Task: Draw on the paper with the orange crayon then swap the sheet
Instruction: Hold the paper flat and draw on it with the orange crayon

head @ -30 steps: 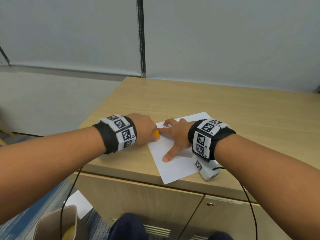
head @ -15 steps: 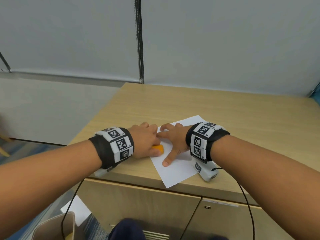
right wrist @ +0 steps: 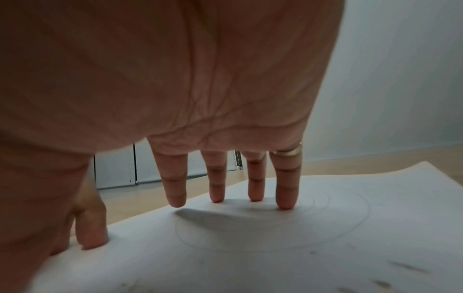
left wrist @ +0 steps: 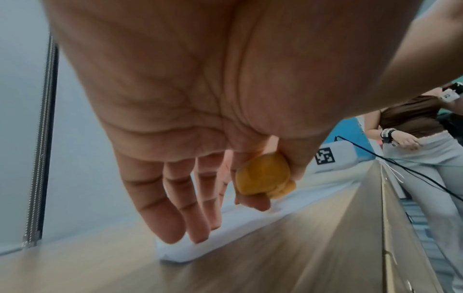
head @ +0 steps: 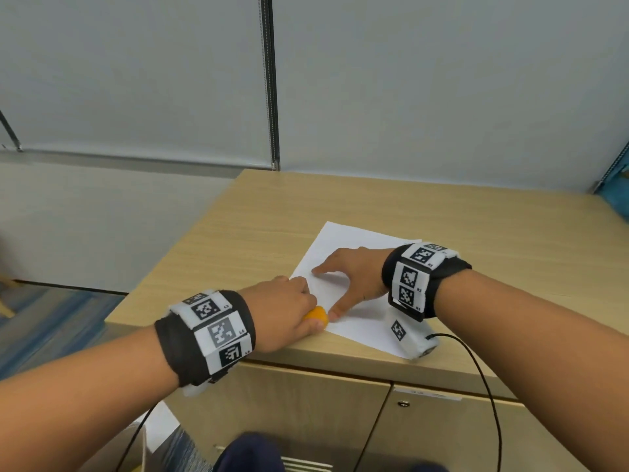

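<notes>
A white sheet of paper [head: 357,247] lies on the wooden cabinet top [head: 442,212], its near edge by the front edge. My left hand [head: 289,310] pinches a chunky orange crayon [head: 317,315] between thumb and index finger at the paper's left edge; in the left wrist view the orange crayon [left wrist: 263,174] sits over the paper [left wrist: 225,234] while the other fingers hang straight. My right hand [head: 350,274] lies spread on the sheet, straight fingertips pressing it down. In the right wrist view faint pencil-like curves show on the paper [right wrist: 325,247] under the fingers [right wrist: 175,190].
A white wrist-camera unit [head: 412,338] with a black cable [head: 483,386] rests on the paper's near right corner. Cabinet doors [head: 306,410] are below the front edge. A grey wall stands behind. Another person [left wrist: 426,142] stands at the right in the left wrist view.
My left hand with the crayon has slid toward me along the paper's left edge, from near the right index finger to near the right thumb. My right hand stays spread on the sheet.
</notes>
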Tool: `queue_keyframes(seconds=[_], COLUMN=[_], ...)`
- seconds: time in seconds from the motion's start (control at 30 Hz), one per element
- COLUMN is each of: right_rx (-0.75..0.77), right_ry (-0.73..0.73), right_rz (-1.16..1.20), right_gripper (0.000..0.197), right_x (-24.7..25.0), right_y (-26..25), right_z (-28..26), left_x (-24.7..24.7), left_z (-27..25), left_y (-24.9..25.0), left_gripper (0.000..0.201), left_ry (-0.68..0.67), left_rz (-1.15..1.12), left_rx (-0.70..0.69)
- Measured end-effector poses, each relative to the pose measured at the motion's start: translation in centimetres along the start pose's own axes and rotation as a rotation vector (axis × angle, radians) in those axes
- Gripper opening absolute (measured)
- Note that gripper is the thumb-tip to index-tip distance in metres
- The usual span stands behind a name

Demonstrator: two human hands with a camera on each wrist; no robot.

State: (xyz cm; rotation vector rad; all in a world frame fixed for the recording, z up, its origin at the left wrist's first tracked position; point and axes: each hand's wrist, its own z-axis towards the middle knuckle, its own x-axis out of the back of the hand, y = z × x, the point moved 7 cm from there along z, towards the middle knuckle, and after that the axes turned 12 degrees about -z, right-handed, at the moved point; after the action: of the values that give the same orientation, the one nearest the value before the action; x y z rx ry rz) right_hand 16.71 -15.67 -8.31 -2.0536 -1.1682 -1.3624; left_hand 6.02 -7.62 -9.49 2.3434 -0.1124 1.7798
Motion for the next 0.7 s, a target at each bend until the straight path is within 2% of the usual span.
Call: queue_keyframes(seconds=[0.1,0.2,0.27,0.47,0.63,0.7], right_rx=[0.003,-0.035,-0.044,-0.053,-0.025,-0.023], right_ry=[-0.015,-0.063,-0.091,-0.126,-0.122,-0.124], right_rz=[-0.099,-0.186,-0.216,-0.265,-0.257,-0.27], right_gripper=[0.111,0.121,0.123,0.124,0.118,0.118], right_x=[0.2,0.3,0.6,0.7,0.8,0.9], right_y=[-0.9,-1.1,-1.3,-1.6,-1.6,-1.7], right_z=[0.2,0.4,0.5,0.2,-0.1,-0.1], left_x=[1.2,2.6,2.8,1.5,3.1,2.8], left_z=[0.1,1.0,1.7,3.0,4.3,4.2], left_y=[-0.1,-2.0,-3.0,-0.1,-3.2,-2.3], left_gripper=[0.043,0.041,0.045,0.043,0.05,0.047], left_ry=[0.029,0.051,0.017,-0.081,-0.06,-0.058], left_rz=[-0.082,0.153,0.189,0.068,0.121,0.145], left_rx=[0.033,0.183,0.245,0.075,0.201,0.167])
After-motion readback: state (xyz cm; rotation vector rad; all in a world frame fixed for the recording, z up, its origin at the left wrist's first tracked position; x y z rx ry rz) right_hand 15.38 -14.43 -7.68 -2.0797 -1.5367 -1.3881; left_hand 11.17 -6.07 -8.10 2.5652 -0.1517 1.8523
